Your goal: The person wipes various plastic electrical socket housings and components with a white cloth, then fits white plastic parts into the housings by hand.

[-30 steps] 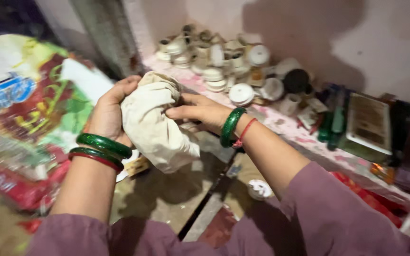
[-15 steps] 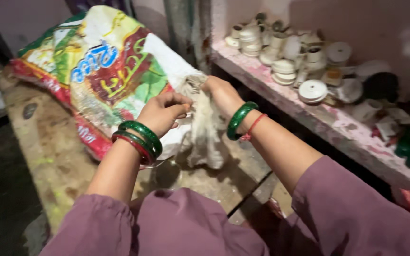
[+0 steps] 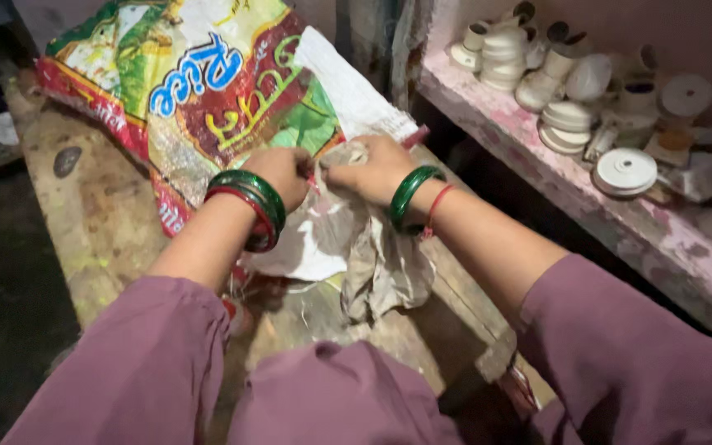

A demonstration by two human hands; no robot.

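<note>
The woven sack (image 3: 208,91) is showing patches of green, dark red, white and yellow, with blue and yellow lettering and a red edge band. The crumpled cloth (image 3: 381,255) is looking dingy beige-grey. Glossy green bangles and one red bangle are circling the wrist of the left hand (image 3: 282,173); a green bangle and a thin red thread are ringing that of the right hand (image 3: 377,169). The sleeves (image 3: 620,354) are showing plain mauve. The shelf (image 3: 554,173) is wearing chipped pink paint, carrying off-white round lids (image 3: 624,169).
</note>
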